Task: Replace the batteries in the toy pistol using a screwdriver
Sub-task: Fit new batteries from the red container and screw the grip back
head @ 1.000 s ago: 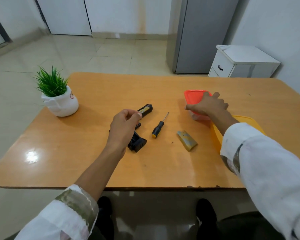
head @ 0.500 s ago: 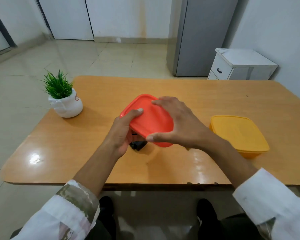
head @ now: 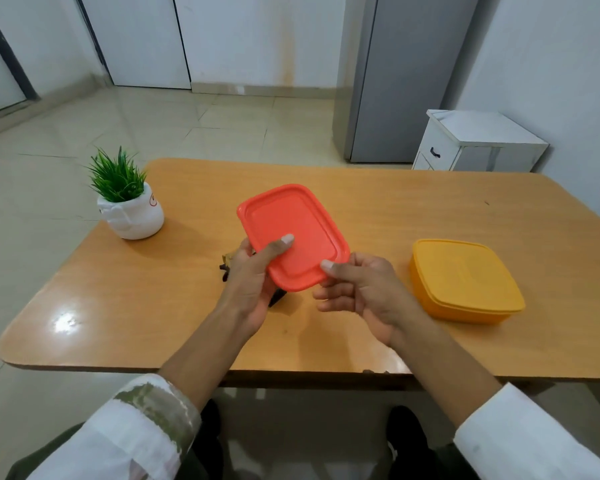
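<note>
One shift: right hand (head: 364, 296), lid (head: 291, 226) corner

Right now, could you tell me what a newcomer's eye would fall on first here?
The red box, tilted above the middle of the table, gripped by the left hand, with the thumb of the right hand on its near corner. Next, the yellow box, lid on, on the table to the right, and the plant in a white pot at the far left corner.
</note>
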